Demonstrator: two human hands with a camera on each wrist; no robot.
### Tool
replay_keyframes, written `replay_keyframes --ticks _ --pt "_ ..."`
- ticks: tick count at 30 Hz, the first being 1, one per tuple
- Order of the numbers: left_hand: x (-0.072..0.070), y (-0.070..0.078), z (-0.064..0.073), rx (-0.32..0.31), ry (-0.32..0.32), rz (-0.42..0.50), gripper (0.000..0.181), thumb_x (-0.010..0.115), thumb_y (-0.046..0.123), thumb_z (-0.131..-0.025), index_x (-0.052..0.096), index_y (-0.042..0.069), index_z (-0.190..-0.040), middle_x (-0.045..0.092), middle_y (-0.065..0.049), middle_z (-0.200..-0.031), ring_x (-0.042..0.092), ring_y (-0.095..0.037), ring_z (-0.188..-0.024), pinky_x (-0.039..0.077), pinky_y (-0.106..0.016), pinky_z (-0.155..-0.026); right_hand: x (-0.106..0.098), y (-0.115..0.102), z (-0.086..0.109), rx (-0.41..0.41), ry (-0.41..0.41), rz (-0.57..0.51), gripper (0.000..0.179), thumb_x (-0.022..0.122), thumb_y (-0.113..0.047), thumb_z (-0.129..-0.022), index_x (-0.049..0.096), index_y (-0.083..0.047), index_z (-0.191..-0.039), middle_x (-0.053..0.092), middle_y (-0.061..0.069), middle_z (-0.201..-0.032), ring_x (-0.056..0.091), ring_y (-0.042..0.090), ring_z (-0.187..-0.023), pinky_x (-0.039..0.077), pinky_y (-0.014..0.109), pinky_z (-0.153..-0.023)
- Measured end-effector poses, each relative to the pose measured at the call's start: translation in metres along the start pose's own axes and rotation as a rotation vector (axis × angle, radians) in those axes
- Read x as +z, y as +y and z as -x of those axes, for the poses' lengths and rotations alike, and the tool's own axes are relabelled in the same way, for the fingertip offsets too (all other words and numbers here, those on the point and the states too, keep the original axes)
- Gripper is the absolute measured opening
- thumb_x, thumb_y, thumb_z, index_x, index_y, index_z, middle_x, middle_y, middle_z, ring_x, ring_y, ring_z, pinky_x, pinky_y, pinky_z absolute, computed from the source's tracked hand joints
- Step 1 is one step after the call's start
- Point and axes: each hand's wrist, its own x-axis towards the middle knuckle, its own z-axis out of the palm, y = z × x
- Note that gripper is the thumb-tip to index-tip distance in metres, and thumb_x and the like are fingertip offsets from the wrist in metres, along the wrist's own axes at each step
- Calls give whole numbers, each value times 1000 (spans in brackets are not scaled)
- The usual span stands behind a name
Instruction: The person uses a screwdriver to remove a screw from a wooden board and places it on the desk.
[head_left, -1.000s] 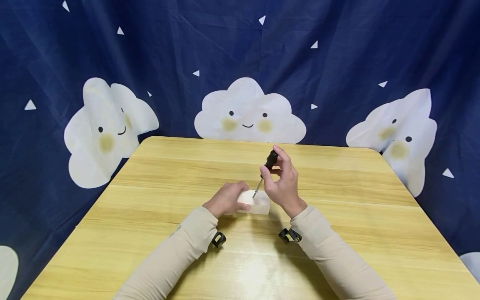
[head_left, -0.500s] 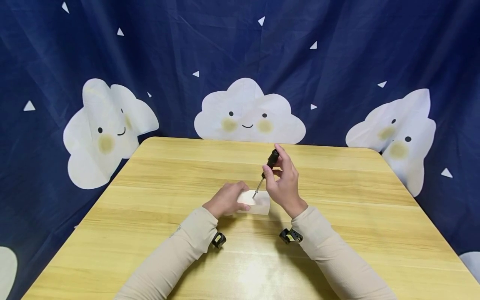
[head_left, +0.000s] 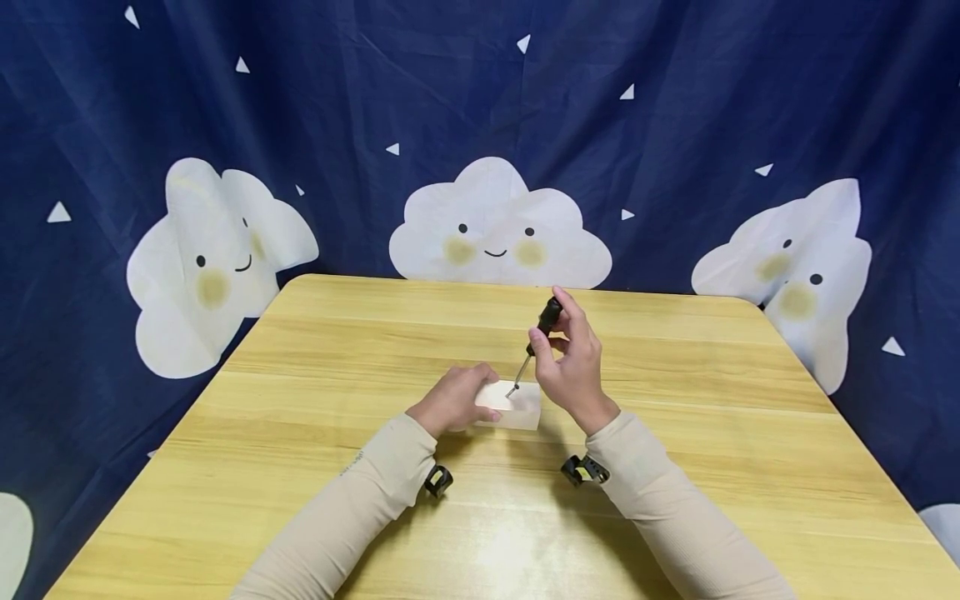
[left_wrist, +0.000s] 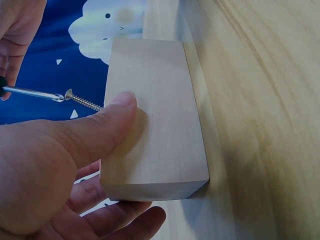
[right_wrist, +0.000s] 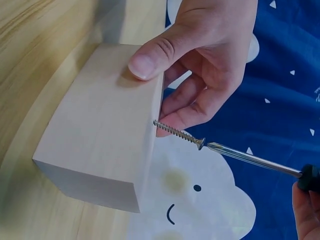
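Note:
A pale wooden block (left_wrist: 157, 85) lies on the table, and my left hand (head_left: 453, 398) grips its left end, thumb on the near side and fingers on the far side. From the block's top a metal screw (right_wrist: 176, 131) sticks out, tilted, with most of its thread showing. My right hand (head_left: 576, 367) holds a screwdriver (head_left: 548, 317) by its black handle, index fingertip at the handle's end. Its steel shaft (right_wrist: 252, 159) slants down to the screw head. The tip is at or just off the head; I cannot tell whether they touch.
The wood-grain table (head_left: 300, 467) spreads around both hands. A dark blue curtain (head_left: 480, 92) with white clouds and triangles hangs behind its far edge. Small black wrist devices (head_left: 438, 481) are worn under both sleeves.
My right hand has shifted slightly to the right with the screwdriver, which leans a little more to the right, as does the screw. The left hand and block have stayed in place.

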Motion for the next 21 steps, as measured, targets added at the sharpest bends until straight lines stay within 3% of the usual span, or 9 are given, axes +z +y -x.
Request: replay_keyframes --ticks 13,21 --pt "-1 1 1 -11 -7 -5 56 78 29 -70 54 8 -116 63 -5 -104 56 -17 -86 46 -30 -78 -3 4 -1 3 20 2 53 62 22 -70 40 18 -119 51 26 -76 57 33 -63 52 38 -48" --pt "-3 2 0 20 -19 -29 57 78 30 -70 53 7 -116 62 -5 -102 56 -16 -85 46 -30 -78 -2 36 10 20 23 -5 55 65 13 -75 42 7 -124 55 18 -78 59 26 -68 53 31 -51"
